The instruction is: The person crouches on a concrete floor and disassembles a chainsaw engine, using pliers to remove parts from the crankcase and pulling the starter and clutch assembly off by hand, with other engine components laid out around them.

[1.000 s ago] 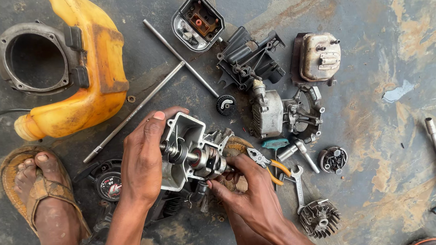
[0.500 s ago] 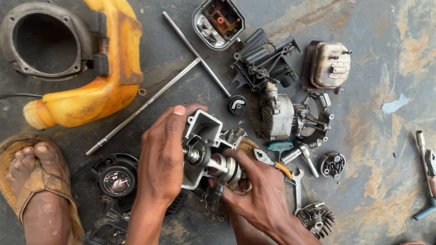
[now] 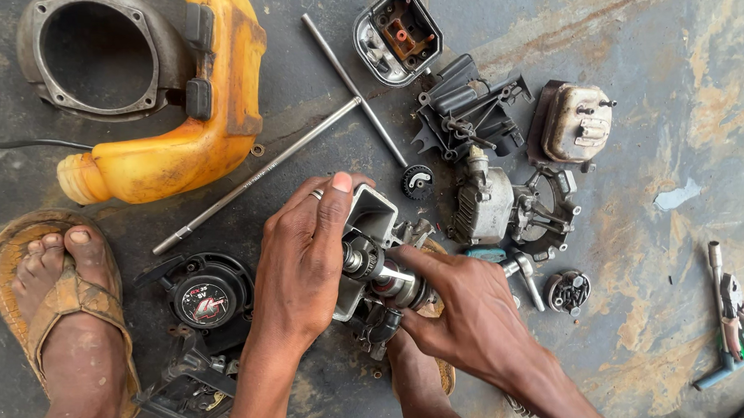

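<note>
A grey metal engine crankcase (image 3: 372,213) with a shaft and bearings (image 3: 382,274) sits low in the middle of the head view. My left hand (image 3: 304,261) wraps over its left side, thumb on the top edge. My right hand (image 3: 466,309) grips the shaft end from the right with fingers and thumb. Both hands hold the part just above the floor.
An orange fuel tank with a round grey housing (image 3: 164,150) lies upper left. A long T-shaped wrench (image 3: 304,145), a black starter cover (image 3: 206,293), an engine block (image 3: 487,205), a muffler (image 3: 571,124) and small parts lie around. Pliers (image 3: 734,320) at right. A sandalled foot (image 3: 58,311) at left.
The view has shifted, so everything sits further right and lower. My right hand has moved up onto the shaft, and my left hand has tilted the crankcase more upright.
</note>
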`<action>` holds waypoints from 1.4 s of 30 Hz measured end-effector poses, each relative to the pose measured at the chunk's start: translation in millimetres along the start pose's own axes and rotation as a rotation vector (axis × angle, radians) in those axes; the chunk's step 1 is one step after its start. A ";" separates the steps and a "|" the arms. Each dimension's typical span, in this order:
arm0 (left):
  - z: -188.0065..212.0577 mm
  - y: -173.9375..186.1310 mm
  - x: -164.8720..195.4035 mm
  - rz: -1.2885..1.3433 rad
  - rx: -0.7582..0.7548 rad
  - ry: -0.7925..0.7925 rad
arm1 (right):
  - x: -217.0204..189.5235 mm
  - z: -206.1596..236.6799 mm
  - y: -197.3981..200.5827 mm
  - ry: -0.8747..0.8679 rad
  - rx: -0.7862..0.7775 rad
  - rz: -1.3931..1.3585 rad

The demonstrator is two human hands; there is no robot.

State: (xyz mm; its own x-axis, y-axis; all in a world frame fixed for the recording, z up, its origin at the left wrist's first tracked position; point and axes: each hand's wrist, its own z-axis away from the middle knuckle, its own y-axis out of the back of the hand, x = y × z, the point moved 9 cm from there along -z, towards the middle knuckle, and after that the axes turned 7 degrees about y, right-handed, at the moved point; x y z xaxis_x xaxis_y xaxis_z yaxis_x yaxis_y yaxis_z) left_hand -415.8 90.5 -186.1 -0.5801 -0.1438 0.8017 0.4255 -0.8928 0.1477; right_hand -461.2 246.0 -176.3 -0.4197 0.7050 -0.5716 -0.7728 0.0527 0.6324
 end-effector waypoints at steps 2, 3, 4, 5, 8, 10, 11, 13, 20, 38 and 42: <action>0.0 -0.2 1.0 -0.006 0.019 -0.005 | -4.0 1.0 3.0 0.036 0.008 0.000; -0.4 -1.2 -0.9 0.003 0.016 0.017 | -4.9 2.2 4.9 0.052 0.037 -0.029; -0.7 -2.2 -3.0 0.012 0.012 0.041 | -5.3 3.5 6.1 0.068 0.064 -0.059; -1.0 -3.4 -5.3 0.021 0.009 0.065 | -5.3 4.8 5.4 0.083 0.075 -0.045; -1.4 -3.2 -0.5 0.005 0.034 -0.002 | -1.5 7.9 1.0 0.095 0.096 0.001; -3.8 -4.5 -7.7 -0.037 0.037 0.066 | 3.3 9.3 -1.9 0.068 0.097 0.035; -4.4 -5.0 -11.9 -0.058 0.037 0.106 | 3.7 10.1 -2.3 0.074 0.104 0.048; -4.8 -4.7 -12.5 -0.044 0.035 0.095 | 2.9 11.1 -2.5 0.093 0.112 0.076; -7.4 -2.5 -19.4 0.068 -0.014 0.121 | 4.3 8.5 -6.0 0.035 0.097 0.030; -10.8 2.8 -18.0 0.050 0.007 0.066 | 22.9 13.8 -20.4 -0.269 0.061 -0.022; -11.5 1.9 -20.2 0.044 0.016 0.082 | 0.7 11.2 -6.7 0.012 0.207 -0.035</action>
State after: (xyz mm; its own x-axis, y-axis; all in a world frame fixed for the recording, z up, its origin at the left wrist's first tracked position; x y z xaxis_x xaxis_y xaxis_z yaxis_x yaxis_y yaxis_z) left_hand -411.2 86.8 -208.7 -0.6155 -0.2176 0.7575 0.4623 -0.8781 0.1234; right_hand -451.0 254.0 -175.1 -0.4008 0.6916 -0.6008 -0.6734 0.2223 0.7051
